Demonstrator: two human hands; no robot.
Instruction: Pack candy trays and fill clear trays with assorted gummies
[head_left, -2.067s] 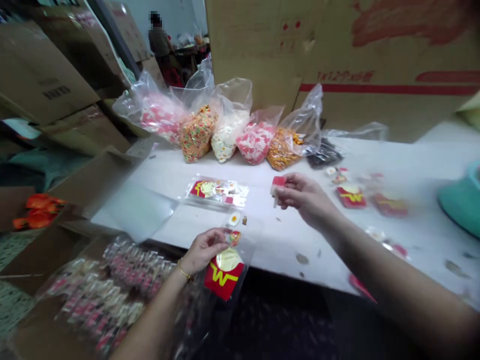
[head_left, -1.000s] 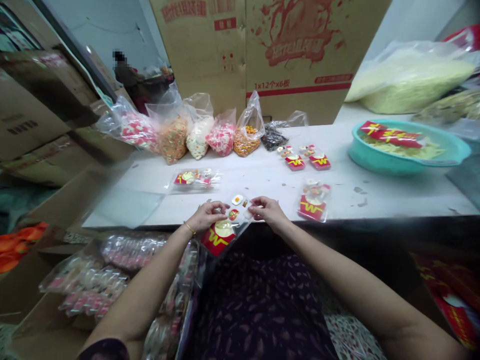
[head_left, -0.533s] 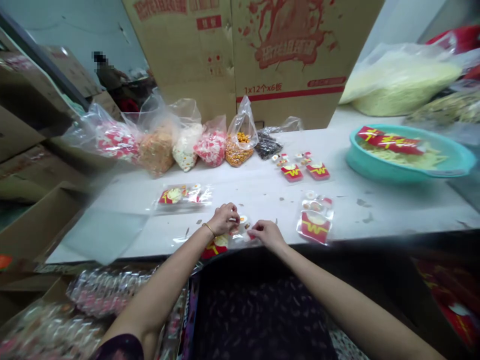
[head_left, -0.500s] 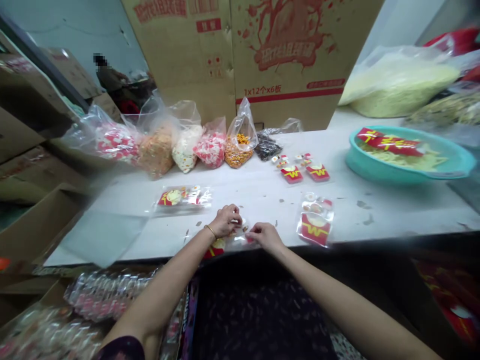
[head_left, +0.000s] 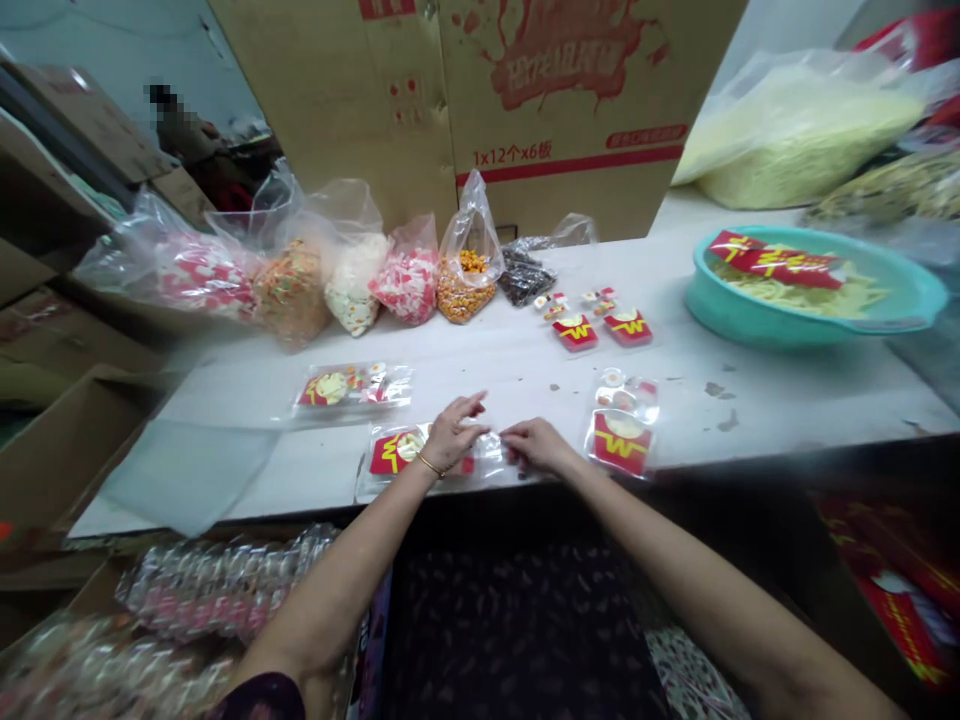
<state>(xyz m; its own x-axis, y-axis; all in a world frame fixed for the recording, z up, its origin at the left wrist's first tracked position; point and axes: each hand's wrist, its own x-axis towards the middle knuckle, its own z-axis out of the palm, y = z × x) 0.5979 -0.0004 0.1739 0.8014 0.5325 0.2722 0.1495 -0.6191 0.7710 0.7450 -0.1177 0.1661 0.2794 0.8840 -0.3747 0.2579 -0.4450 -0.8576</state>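
Note:
A clear plastic pack (head_left: 390,455) with a red and yellow fries carton inside lies at the table's front edge. Over its middle is my left hand (head_left: 453,436), fingers apart, the palm side hidden. My right hand (head_left: 536,446) pinches the right end of the pack's clear film. Behind my left hand, another filled pack (head_left: 352,386) lies flat. To the right of my right hand lies a third pack (head_left: 622,430), with a fries carton and small round pieces above it.
Bags of small coloured pieces (head_left: 409,285) stand along the back before a large cardboard box (head_left: 562,120). A turquoise basin (head_left: 795,325) holds pale strips. Two small fries-carton sets (head_left: 575,332) lie nearer the middle. Clear sheets (head_left: 187,475) lie left; packed trays (head_left: 217,590) sit below.
The pack under my hands has slid left, showing more of its fries carton. My left hand's fingers have spread, and my right hand has moved slightly right along the film.

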